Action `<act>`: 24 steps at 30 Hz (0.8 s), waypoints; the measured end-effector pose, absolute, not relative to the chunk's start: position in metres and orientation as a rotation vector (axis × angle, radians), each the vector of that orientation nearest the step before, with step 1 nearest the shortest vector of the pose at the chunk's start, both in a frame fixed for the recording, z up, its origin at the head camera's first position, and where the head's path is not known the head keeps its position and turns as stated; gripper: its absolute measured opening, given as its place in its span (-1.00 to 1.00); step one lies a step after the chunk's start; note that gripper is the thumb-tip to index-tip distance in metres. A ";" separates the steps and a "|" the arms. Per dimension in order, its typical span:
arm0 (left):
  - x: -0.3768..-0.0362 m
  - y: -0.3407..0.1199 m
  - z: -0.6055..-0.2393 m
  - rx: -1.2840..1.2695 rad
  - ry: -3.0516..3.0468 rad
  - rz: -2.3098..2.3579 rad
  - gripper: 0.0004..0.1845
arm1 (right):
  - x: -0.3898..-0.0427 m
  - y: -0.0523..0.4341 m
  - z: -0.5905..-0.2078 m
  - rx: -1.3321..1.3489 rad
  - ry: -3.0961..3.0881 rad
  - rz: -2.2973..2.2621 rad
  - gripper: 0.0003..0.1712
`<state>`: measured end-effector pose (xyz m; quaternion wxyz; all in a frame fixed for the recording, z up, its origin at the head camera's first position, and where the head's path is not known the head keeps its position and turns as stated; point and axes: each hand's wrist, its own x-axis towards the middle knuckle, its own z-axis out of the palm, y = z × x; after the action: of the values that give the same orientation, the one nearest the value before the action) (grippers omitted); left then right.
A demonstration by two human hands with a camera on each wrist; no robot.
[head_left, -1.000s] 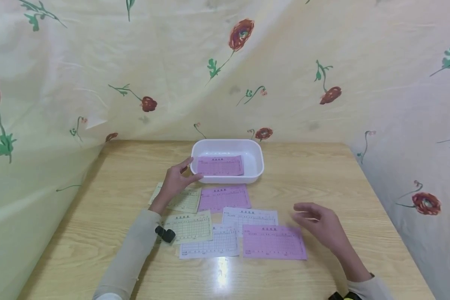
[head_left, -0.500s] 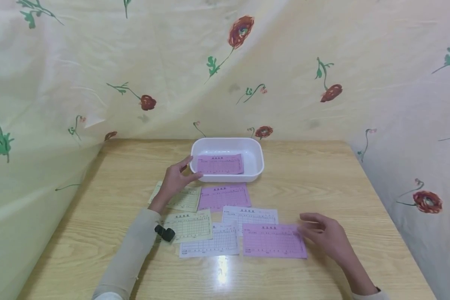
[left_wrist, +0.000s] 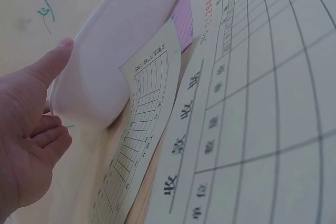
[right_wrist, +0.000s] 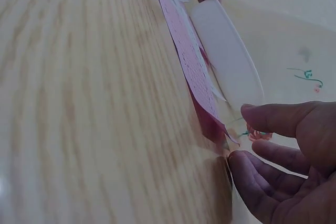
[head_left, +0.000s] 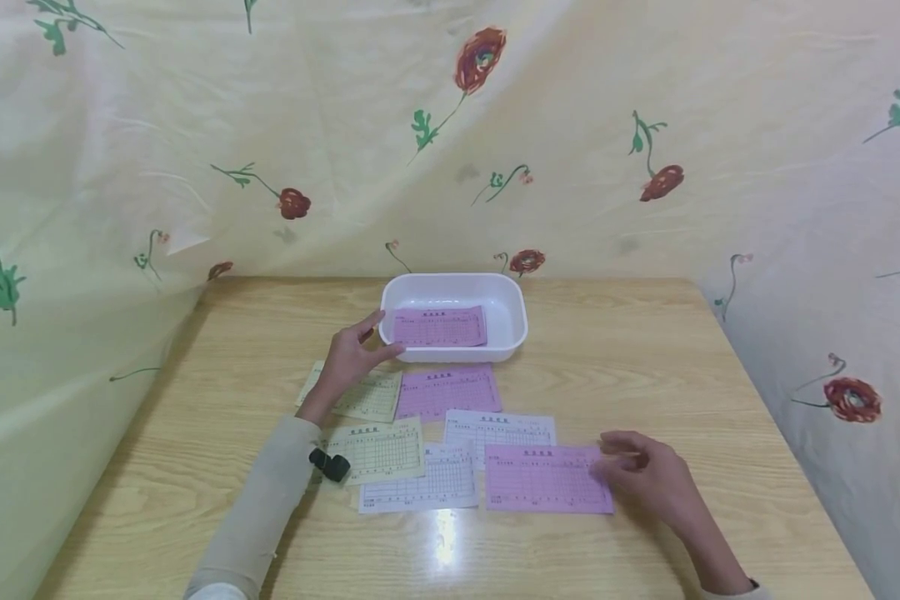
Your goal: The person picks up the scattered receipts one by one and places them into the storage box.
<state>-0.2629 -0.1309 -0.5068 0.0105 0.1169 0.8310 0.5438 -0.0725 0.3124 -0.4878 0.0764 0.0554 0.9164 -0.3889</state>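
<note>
A white plastic tray [head_left: 513,333] stands at mid-table with one pink slip [head_left: 439,326] lying inside. My left hand [head_left: 356,350] rests against its front left corner, thumb and forefinger spread along the rim [left_wrist: 115,61], holding nothing. Several printed slips lie in front of the tray. Nearest my right hand [head_left: 633,468] is a pink slip [head_left: 547,477]. The fingertips [right_wrist: 247,163] meet its right edge, where the corner [right_wrist: 215,124] stands slightly off the wood. The thumb hovers above and nothing is pinched.
Another pink slip [head_left: 448,392], two white slips [head_left: 499,429] [head_left: 420,487] and two yellow slips [head_left: 378,450] [head_left: 363,398] overlap on the wooden table [head_left: 645,350]. A flowered cloth [head_left: 495,125] hangs behind and at both sides.
My right hand has come down and slid left to the near pink slip's right edge. The left hand has stayed at the tray's corner.
</note>
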 end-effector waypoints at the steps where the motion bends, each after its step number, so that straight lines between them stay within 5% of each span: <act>1: -0.263 -0.131 -0.507 0.367 2.593 1.698 -0.05 | -0.072 0.312 -0.488 0.164 2.742 -1.165 -0.33; 24: -0.266 -0.131 -0.509 0.323 2.579 1.684 -0.03 | -0.078 0.305 -0.495 0.141 2.808 -1.053 -0.45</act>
<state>-0.2663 -0.1312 -0.5091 0.0225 0.1043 0.8325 0.5436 -0.0776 0.3049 -0.4953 0.0695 0.0467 0.9330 -0.3500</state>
